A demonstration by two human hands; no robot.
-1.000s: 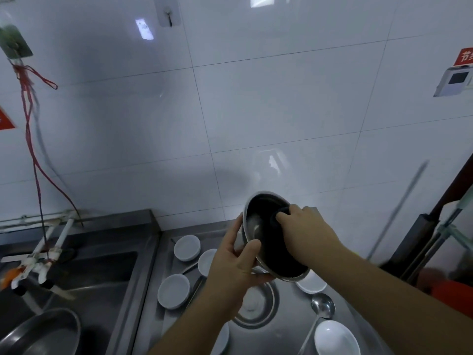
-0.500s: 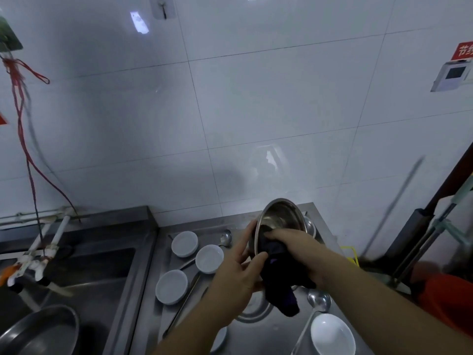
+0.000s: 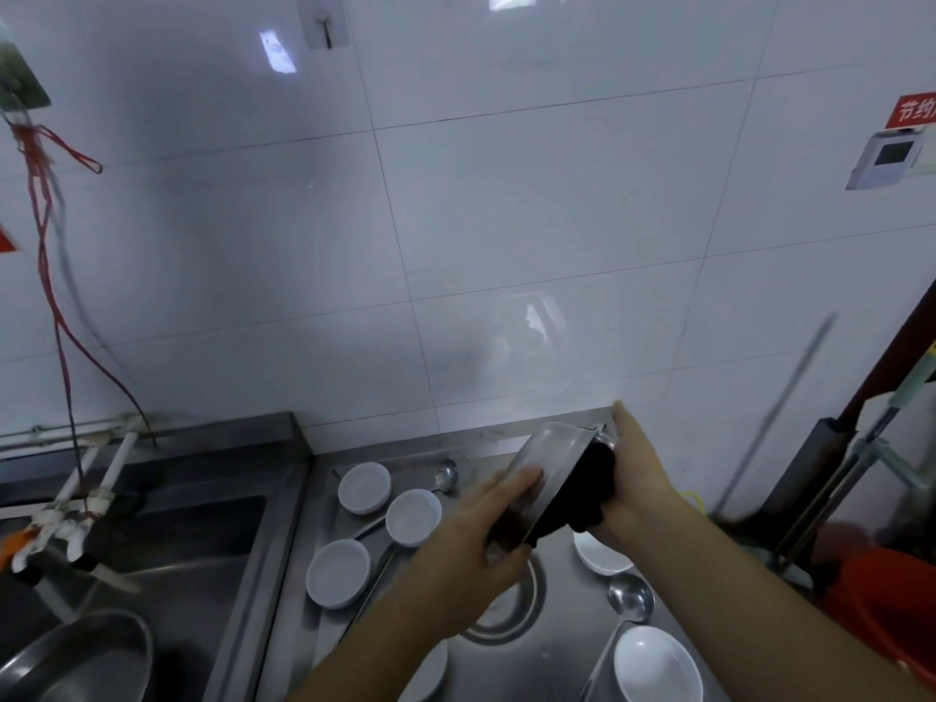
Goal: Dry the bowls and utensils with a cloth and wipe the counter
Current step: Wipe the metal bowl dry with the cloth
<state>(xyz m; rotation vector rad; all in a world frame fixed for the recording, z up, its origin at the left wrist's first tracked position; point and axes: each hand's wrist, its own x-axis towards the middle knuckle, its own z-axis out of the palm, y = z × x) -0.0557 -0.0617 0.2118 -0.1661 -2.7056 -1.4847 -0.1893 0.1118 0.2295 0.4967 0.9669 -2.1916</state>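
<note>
Left hand [image 3: 476, 529] grips steel bowl [image 3: 549, 471]; right hand [image 3: 635, 481] seemingly clutches dark cloth [image 3: 587, 491], fingers hidden.

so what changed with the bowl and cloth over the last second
The steel bowl has been turned: its opening faced the camera, now its outside does. The left hand still holds it; the right hand still presses the dark cloth against it. The white dishes on the counter stayed put.
</note>
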